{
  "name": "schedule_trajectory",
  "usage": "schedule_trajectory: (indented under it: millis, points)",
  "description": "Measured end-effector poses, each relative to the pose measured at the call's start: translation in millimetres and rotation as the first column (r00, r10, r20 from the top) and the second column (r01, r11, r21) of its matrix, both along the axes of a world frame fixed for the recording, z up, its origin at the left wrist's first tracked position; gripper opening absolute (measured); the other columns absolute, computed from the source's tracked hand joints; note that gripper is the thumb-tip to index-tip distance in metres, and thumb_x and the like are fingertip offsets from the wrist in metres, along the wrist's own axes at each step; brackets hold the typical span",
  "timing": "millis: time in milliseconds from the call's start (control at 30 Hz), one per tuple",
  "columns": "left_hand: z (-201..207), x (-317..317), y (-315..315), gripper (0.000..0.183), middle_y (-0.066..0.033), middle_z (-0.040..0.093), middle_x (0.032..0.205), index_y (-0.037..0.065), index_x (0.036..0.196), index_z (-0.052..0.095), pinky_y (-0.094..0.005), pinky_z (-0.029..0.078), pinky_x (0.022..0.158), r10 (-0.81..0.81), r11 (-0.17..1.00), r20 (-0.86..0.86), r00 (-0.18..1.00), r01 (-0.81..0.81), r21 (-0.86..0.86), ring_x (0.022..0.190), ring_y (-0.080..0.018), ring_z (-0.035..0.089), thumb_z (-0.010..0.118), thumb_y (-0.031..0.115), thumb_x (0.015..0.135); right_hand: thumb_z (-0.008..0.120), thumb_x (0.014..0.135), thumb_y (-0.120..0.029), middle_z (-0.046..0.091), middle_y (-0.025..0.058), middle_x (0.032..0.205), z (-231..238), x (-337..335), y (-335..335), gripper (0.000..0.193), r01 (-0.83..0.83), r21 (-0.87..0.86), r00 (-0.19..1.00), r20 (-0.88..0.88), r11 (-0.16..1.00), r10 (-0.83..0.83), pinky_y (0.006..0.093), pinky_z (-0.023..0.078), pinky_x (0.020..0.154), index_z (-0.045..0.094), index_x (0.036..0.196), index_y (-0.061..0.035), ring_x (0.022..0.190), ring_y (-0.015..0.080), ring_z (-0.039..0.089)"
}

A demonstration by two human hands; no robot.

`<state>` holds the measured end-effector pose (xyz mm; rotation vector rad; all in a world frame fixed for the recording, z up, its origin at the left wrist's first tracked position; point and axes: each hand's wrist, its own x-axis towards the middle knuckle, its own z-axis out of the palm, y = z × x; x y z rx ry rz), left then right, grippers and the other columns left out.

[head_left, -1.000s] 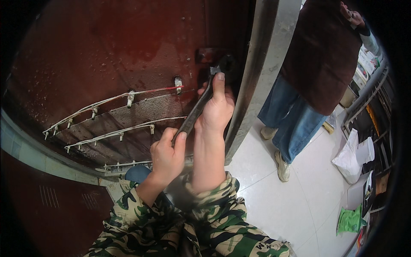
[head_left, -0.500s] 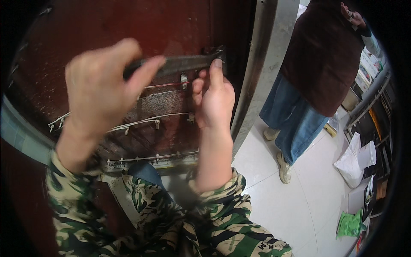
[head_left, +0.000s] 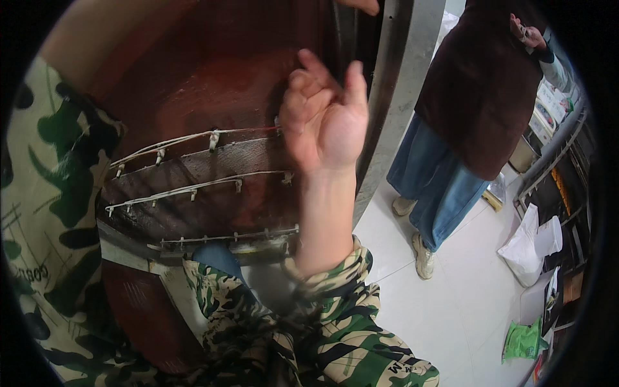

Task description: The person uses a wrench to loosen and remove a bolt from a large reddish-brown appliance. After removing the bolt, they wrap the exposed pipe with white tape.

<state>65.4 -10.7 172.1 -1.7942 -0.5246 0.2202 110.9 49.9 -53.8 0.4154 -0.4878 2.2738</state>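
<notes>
My right hand (head_left: 325, 122) is raised in front of the dark red panel (head_left: 213, 77), palm toward me. Its index finger and thumb stand apart, the other fingers are loosely curled, and nothing shows in it. My left arm in its camouflage sleeve (head_left: 58, 155) reaches up the left side, and its forearm leaves the top of the view. Part of a hand (head_left: 360, 5), seemingly my left hand, shows at the top edge by the frame; its hold cannot be made out. Pale cables (head_left: 187, 138) on small clips run across the panel below my right hand.
A grey metal frame post (head_left: 401, 77) stands right of the panel. Beyond it a person in a dark apron (head_left: 480, 90) and jeans stands on the tiled floor (head_left: 419, 322). A white bag (head_left: 521, 248), a green packet (head_left: 522, 340) and a dark rack (head_left: 561, 187) line the right side.
My left hand has gone up, mostly out of view. The dark strip that stretched between my hands no longer shows. My right hand has risen slightly, its thumb and index finger parting.
</notes>
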Motion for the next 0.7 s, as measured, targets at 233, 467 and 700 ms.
schedule_trajectory:
  millis: [233, 467, 700]
  points:
    - [-11.2, -37.9, -80.2, 0.034, -0.0024, 0.053, 0.056, 0.009, 0.071, 0.058, -0.0279, 0.042, 0.045, 0.208, 0.973, 0.321, 0.924, -0.229, 0.028, 0.046, -0.0146, 0.051, 0.077, 0.029, 0.089, 0.038, 0.108, -0.052, 0.067, 0.0112, 0.09, 13.9, -11.6, -27.4, 0.053, 0.0, 0.055, 0.998, -0.057, 0.998, 0.003, 0.0235, 0.036, 0.043, 0.058, 0.117, -0.0043, 0.054, 0.0151, 0.055]
    - [-208.8, -20.4, -165.8, 0.02, -0.01, 0.059, 0.063, 0.001, 0.088, 0.062, -0.0341, 0.044, 0.047, 0.267, 0.923, 0.959, 0.093, -0.31, -0.227, 0.05, -0.0217, 0.059, 0.078, 0.012, 0.084, 0.043, 0.109, -0.042, 0.066, 0.0105, 0.089, -29.4, 12.8, -68.0, 0.039, 0.253, 0.048, 0.937, 0.237, 0.966, -0.257, 0.0282, 0.048, 0.06, 0.054, 0.109, -0.0043, 0.067, 0.0168, 0.062]
    - [-346.1, 15.5, -110.0, 0.023, -0.0124, 0.062, 0.063, 0.0, 0.099, 0.055, -0.0355, 0.046, 0.05, 0.228, 0.96, 0.795, -0.562, -0.008, -0.28, 0.051, -0.0224, 0.061, 0.071, 0.014, 0.092, 0.044, 0.109, -0.04, 0.054, 0.0054, 0.066, -72.3, 9.2, -39.6, 0.036, 0.388, 0.089, 0.807, 0.448, 0.917, -0.385, 0.0272, 0.044, 0.048, 0.05, 0.097, -0.0065, 0.051, 0.0141, 0.049]
